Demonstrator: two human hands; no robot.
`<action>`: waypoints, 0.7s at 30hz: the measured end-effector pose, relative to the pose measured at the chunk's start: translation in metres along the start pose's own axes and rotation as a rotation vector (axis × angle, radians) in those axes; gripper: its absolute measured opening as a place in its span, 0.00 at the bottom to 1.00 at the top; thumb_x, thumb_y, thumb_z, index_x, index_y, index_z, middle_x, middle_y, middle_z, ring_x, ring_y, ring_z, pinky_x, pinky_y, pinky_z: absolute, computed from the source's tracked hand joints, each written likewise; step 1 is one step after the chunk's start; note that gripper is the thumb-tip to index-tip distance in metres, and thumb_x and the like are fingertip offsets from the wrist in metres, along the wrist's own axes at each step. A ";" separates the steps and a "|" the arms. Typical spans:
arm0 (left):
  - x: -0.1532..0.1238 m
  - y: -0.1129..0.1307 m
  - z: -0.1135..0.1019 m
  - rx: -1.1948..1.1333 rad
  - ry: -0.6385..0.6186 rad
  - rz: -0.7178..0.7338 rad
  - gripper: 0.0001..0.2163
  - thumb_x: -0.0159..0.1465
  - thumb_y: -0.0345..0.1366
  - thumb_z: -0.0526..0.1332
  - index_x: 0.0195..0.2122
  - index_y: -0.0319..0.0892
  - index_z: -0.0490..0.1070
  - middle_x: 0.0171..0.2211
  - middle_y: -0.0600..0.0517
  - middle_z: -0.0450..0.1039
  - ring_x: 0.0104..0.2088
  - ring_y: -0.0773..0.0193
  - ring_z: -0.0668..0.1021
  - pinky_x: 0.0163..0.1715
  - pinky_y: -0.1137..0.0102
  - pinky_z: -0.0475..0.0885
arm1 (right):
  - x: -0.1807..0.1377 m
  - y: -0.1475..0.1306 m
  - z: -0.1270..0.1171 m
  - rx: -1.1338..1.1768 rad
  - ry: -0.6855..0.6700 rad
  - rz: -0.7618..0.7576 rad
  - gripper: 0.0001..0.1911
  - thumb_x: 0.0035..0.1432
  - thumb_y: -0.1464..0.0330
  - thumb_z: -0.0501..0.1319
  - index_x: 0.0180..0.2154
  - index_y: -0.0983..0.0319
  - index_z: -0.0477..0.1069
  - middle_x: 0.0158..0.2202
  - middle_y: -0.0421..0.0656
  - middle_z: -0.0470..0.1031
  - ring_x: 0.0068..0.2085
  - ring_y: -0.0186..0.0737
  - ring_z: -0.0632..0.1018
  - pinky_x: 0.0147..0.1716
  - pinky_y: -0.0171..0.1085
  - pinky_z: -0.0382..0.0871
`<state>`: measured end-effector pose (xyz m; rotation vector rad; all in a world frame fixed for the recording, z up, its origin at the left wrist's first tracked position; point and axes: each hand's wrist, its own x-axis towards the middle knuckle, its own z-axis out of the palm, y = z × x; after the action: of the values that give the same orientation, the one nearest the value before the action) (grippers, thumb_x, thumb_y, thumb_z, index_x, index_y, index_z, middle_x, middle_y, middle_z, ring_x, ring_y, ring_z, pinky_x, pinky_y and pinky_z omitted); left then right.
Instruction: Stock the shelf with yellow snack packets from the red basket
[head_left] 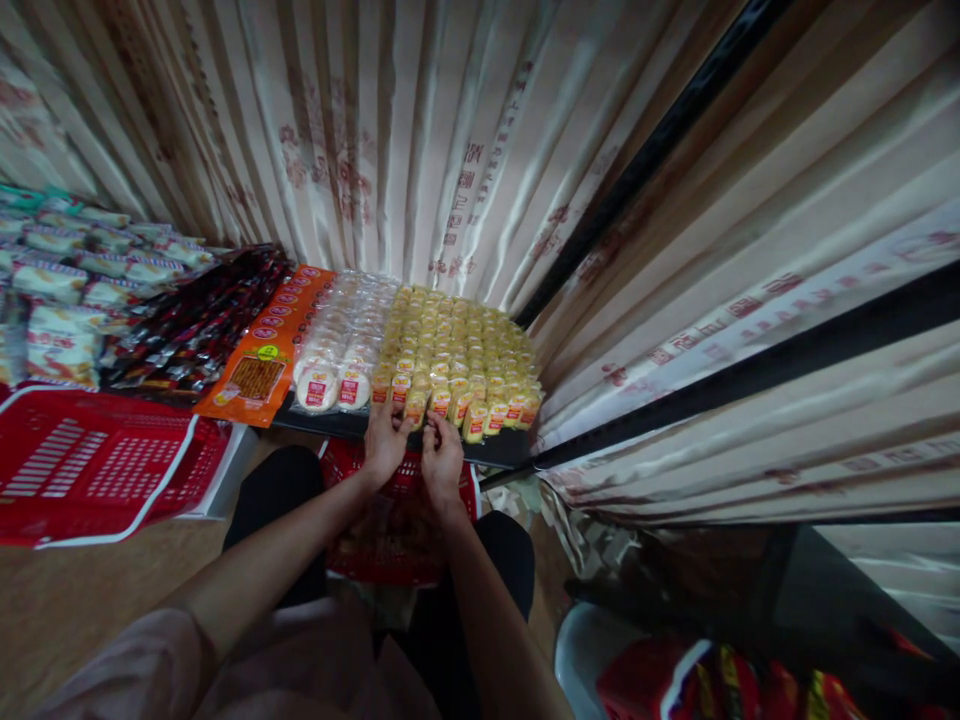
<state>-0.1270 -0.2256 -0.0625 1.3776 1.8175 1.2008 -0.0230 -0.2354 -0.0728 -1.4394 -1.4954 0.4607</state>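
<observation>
Rows of small wrapped yellow cakes (465, 345) fill the right end of a dark shelf. At their front edge, my left hand (385, 442) has its fingers closed around the lower part of a wrapped yellow cake (415, 404). Close beside it, my right hand (441, 458) is bent with thumb and fingertips together, against the front row. What those fingertips pinch, if anything, is too small to make out. White round wrapped cakes (316, 386) stand in columns just left of the yellow ones.
An orange snack packet (259, 365), dark shiny packets (195, 325) and white snack bags (64, 340) continue leftward. A red basket (97, 460) stands at left; another red basket (390, 540) sits between my knees. Pleated curtain (420, 130) hangs behind, crossed by dark bars (645, 160).
</observation>
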 end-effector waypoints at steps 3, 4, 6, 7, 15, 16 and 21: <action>0.003 0.004 0.005 0.005 0.011 0.028 0.09 0.56 0.32 0.59 0.39 0.40 0.67 0.38 0.50 0.68 0.31 0.67 0.74 0.36 0.69 0.70 | 0.004 0.008 0.001 -0.021 0.015 -0.036 0.16 0.58 0.68 0.49 0.42 0.64 0.72 0.38 0.48 0.74 0.40 0.38 0.74 0.43 0.38 0.68; 0.004 0.005 0.007 0.009 0.012 0.040 0.08 0.56 0.32 0.58 0.39 0.40 0.67 0.37 0.50 0.68 0.32 0.67 0.74 0.37 0.69 0.70 | 0.004 0.010 0.001 -0.021 0.020 -0.040 0.16 0.58 0.68 0.49 0.41 0.64 0.72 0.38 0.47 0.74 0.40 0.38 0.74 0.43 0.38 0.68; 0.006 0.006 0.011 0.027 0.018 0.055 0.08 0.56 0.32 0.58 0.39 0.40 0.67 0.35 0.50 0.68 0.33 0.66 0.73 0.37 0.69 0.70 | 0.004 0.015 0.003 -0.018 0.022 -0.042 0.16 0.58 0.68 0.49 0.41 0.63 0.72 0.37 0.47 0.74 0.39 0.38 0.74 0.43 0.38 0.68; 0.006 0.005 0.013 0.038 0.023 0.058 0.09 0.56 0.32 0.59 0.39 0.40 0.67 0.34 0.51 0.68 0.33 0.66 0.73 0.37 0.69 0.69 | 0.004 0.016 0.003 -0.019 0.023 -0.039 0.16 0.58 0.68 0.49 0.41 0.63 0.72 0.37 0.47 0.74 0.39 0.38 0.74 0.43 0.37 0.68; 0.007 0.000 0.018 0.095 0.068 0.072 0.09 0.57 0.33 0.58 0.39 0.40 0.65 0.33 0.52 0.66 0.29 0.68 0.71 0.32 0.71 0.68 | 0.002 0.018 -0.002 0.000 -0.036 -0.012 0.19 0.58 0.68 0.50 0.49 0.65 0.69 0.38 0.48 0.74 0.37 0.37 0.75 0.39 0.35 0.70; 0.007 0.001 0.018 0.113 0.063 0.069 0.09 0.57 0.33 0.58 0.40 0.40 0.64 0.33 0.52 0.67 0.30 0.67 0.71 0.33 0.71 0.68 | 0.002 0.018 -0.002 -0.001 -0.039 -0.014 0.19 0.58 0.68 0.50 0.49 0.64 0.69 0.37 0.48 0.74 0.37 0.37 0.75 0.39 0.35 0.70; 0.007 0.010 0.015 0.249 0.019 0.043 0.10 0.58 0.35 0.58 0.42 0.42 0.63 0.35 0.51 0.69 0.37 0.62 0.74 0.34 0.70 0.67 | 0.002 0.018 -0.001 -0.026 -0.022 0.000 0.19 0.58 0.69 0.49 0.49 0.64 0.69 0.36 0.47 0.75 0.37 0.37 0.75 0.41 0.36 0.69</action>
<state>-0.1121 -0.2136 -0.0593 1.5514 2.0137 1.0379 -0.0121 -0.2297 -0.0864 -1.4585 -1.5239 0.4595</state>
